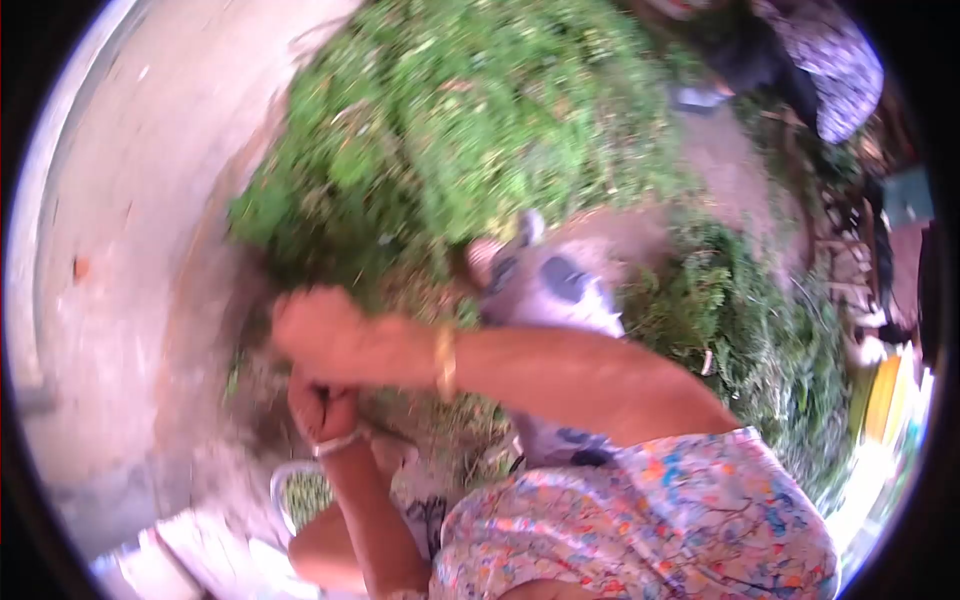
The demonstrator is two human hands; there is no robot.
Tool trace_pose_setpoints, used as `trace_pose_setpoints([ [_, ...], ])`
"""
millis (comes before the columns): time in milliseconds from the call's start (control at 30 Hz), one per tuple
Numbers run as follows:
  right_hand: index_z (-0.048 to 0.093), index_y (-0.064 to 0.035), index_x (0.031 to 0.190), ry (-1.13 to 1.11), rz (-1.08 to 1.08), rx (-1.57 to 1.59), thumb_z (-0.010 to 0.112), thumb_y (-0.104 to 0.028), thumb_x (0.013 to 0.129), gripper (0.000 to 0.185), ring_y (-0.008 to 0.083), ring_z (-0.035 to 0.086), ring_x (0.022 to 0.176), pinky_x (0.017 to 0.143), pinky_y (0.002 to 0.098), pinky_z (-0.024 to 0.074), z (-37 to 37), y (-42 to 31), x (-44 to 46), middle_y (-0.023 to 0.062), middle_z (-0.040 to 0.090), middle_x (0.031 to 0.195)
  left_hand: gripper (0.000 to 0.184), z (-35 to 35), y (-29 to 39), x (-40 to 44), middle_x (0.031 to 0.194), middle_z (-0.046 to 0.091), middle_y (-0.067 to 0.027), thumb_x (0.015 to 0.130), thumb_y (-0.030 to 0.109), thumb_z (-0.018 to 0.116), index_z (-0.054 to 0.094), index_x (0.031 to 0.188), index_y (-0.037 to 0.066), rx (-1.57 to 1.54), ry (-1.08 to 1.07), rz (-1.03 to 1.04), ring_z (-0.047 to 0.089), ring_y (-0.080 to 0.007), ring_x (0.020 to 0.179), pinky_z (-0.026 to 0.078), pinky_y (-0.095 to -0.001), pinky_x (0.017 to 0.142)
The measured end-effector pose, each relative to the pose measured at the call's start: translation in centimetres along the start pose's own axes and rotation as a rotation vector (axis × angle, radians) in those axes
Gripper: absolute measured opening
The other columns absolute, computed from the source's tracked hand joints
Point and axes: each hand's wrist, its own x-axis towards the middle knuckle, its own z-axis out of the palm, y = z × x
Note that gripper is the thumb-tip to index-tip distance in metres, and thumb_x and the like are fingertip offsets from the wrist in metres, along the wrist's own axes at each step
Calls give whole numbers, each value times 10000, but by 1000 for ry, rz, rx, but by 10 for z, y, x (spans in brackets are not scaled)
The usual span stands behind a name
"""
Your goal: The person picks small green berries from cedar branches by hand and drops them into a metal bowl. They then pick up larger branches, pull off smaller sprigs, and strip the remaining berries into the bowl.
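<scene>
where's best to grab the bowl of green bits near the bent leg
Probably the bowl's pale rim, from the picture's left: its curved edge is exposed there, while the leg and forearm crowd its lower and right sides.

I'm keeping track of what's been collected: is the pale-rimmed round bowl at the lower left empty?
No, small green pieces lie inside the pale-rimmed round bowl.
</scene>
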Motion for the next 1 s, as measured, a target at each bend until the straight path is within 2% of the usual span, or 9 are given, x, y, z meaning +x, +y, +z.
trace_pose_setpoints([
  [67,539,96,866,71,-95,-105,668,-137,554,410,299,620,699,551,367,517,-10,6,0,184,598,749,78,36,-6,-6,686,501,12,775,33,577,526,782,91,57,327,8,405,-89,523,299,-200,400],
  [267,609,19,768,141,-66,-185,592,-59,657,136,320,640,680,611,381,526,-35,31,-3,188,624,741,246,2,63,-64,863,536,-135,834,86,528,537,1057,-16,137,242,67,459,-143,646,352,-224,459],
  [367,628,6,755,-68,-11,-191,597,-45,671,103,346,631,785,677,413,520,-47,31,-4,204,629,782,245,-27,137,-143,898,563,-125,817,75,569,538,1046,-6,436,554,348,501,-142,670,373,-222,477],
  [633,605,33,772,-194,-46,-274,574,-38,707,102,374,603,799,712,438,499,-33,44,-3,238,602,773,51,-184,216,-368,667,585,-107,763,-5,570,598,804,-16,699,1313,428,540,-178,586,449,-245,482],
  [800,589,39,802,-164,-105,-259,568,-43,728,112,393,593,801,714,451,489,-33,45,-10,238,599,786,386,-213,177,-388,844,579,-153,741,-27,592,507,1115,-68,544,1365,551,546,-214,664,470,-333,562],
  [867,585,39,812,-177,-98,-276,568,-44,733,115,397,591,799,709,453,488,-35,47,-12,238,599,795,583,-264,190,-409,1008,565,-189,733,36,638,390,1247,-86,748,1414,371,574,-257,767,490,-371,665],
  [933,596,29,796,-189,-93,-300,577,-38,719,103,396,594,807,716,443,490,-36,46,-10,235,604,814,689,-290,203,-406,1072,577,-227,679,214,720,436,1224,-99,1476,1550,-5,575,-299,948,468,-324,811],
  [967,596,29,796,-191,-88,-317,577,-38,719,103,396,594,807,716,443,490,-36,45,-10,235,604,814,608,-317,241,-411,950,620,-188,672,228,717,515,1153,-84,2199,1391,-258,591,-283,849,487,-332,747],
  [1000,599,26,785,-211,-84,-335,576,-31,712,95,392,598,809,719,439,491,-37,46,-10,236,605,813,507,-231,217,-350,887,625,-157,692,193,693,556,1106,-66,1538,1420,30,589,-251,777,502,-345,685],
])
